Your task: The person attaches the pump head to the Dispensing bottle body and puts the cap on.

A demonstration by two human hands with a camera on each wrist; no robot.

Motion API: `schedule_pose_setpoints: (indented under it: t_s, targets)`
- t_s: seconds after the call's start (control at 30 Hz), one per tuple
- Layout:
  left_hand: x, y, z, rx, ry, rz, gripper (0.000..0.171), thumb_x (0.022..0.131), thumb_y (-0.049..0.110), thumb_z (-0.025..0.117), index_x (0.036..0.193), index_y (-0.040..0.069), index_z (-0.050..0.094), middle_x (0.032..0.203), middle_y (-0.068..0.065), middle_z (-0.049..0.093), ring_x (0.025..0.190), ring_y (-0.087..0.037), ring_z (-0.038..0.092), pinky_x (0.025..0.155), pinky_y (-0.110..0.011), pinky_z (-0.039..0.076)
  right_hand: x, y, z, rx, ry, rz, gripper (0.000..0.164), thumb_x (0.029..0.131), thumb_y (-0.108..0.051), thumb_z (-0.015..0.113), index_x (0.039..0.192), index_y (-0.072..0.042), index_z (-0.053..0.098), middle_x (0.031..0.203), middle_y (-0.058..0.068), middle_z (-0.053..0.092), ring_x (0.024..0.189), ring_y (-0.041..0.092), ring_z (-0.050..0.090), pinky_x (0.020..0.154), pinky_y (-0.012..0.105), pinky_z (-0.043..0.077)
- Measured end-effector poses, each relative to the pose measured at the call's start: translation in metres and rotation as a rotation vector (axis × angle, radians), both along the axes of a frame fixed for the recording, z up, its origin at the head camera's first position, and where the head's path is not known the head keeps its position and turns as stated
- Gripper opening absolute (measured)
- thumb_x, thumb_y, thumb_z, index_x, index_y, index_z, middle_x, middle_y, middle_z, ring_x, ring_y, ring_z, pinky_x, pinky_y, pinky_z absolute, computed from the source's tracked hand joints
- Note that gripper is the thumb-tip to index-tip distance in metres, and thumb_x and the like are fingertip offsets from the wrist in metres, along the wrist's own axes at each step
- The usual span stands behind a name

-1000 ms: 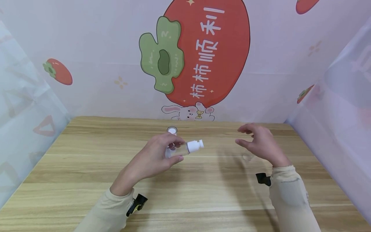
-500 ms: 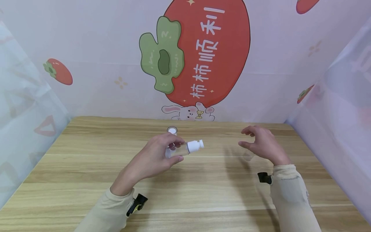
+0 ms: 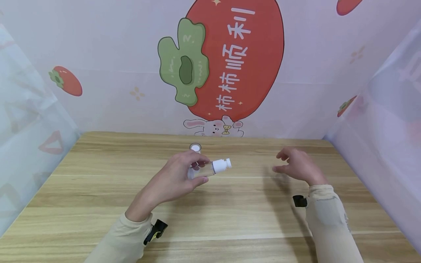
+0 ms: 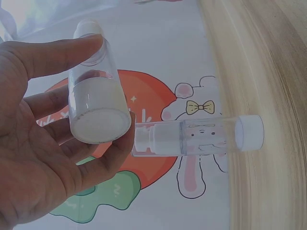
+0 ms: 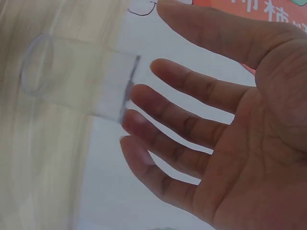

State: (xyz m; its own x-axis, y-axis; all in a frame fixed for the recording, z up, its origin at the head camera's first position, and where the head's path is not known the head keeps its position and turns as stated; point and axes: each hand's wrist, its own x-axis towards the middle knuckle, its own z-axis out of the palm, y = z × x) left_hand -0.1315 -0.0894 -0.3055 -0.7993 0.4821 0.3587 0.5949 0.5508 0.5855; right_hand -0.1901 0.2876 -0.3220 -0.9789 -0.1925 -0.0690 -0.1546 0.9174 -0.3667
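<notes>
My left hand (image 3: 175, 177) holds a small clear pump bottle (image 3: 219, 166) on its side, with the white pump head pointing right. In the left wrist view, thumb and fingers wrap its clear body, and its white base (image 4: 103, 122) faces the camera. A second, similar bottle (image 4: 206, 136) stands upright on the table just behind, a clear cap over its pump. My right hand (image 3: 297, 166) hovers at the right with fingers relaxed and holding nothing. By its fingertips in the right wrist view stands a clear cylindrical cap (image 5: 76, 79), barely visible from the head.
The wood-grain table (image 3: 210, 223) reaches back to a printed cloth backdrop (image 3: 115, 44). Cloth sides (image 3: 394, 120) rise at left and right. A black wrist mount (image 3: 156, 232) is strapped at each sleeve.
My right hand has drifted a little to the right and lower in the head view, its fingers still loose. The left hand and its bottle have stayed in place.
</notes>
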Motion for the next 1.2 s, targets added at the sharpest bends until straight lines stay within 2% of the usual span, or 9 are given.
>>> schedule_pose_setpoints:
  t_s: [0.17,0.47,0.97,1.2]
  targets:
    - [0.000,0.000,0.000,0.001,-0.002,-0.004,0.035,0.081,0.008,0.086,0.113,0.009,0.072,0.100,0.002,0.068,0.090,-0.018,0.062,0.081,-0.035,0.052,-0.003,0.004,-0.005,0.007,-0.058,0.008,0.052,0.085,-0.032,0.082,0.120,0.002,0.066,0.117,0.024,0.065,0.105,0.039,0.063,0.084,0.053,0.051]
    - [-0.001,0.000,-0.001,0.003,0.004,-0.010,0.035,0.080,0.008,0.086,0.113,0.009,0.072,0.099,0.002,0.068,0.090,-0.019,0.063,0.081,-0.036,0.053,-0.004,0.008,-0.010,-0.007,-0.107,0.020,0.050,0.081,-0.025,0.086,0.117,0.003,0.067,0.112,0.022,0.065,0.100,0.037,0.062,0.081,0.051,0.052]
    - [-0.001,0.001,-0.001,0.000,-0.004,-0.006,0.036,0.080,0.009,0.086,0.113,0.008,0.072,0.100,0.001,0.068,0.090,-0.019,0.063,0.082,-0.035,0.053,-0.005,0.009,-0.015,-0.010,-0.151,0.022,0.026,0.078,-0.015,0.083,0.099,-0.004,0.070,0.102,0.012,0.067,0.091,0.028,0.062,0.076,0.045,0.052]
    - [0.000,0.001,-0.001,-0.003,-0.009,-0.003,0.035,0.081,0.009,0.086,0.113,0.008,0.072,0.100,0.001,0.067,0.091,-0.020,0.063,0.082,-0.036,0.053,-0.004,0.008,-0.012,-0.012,-0.144,0.030,0.026,0.080,-0.013,0.083,0.100,-0.002,0.070,0.102,0.014,0.067,0.094,0.031,0.062,0.077,0.047,0.053]
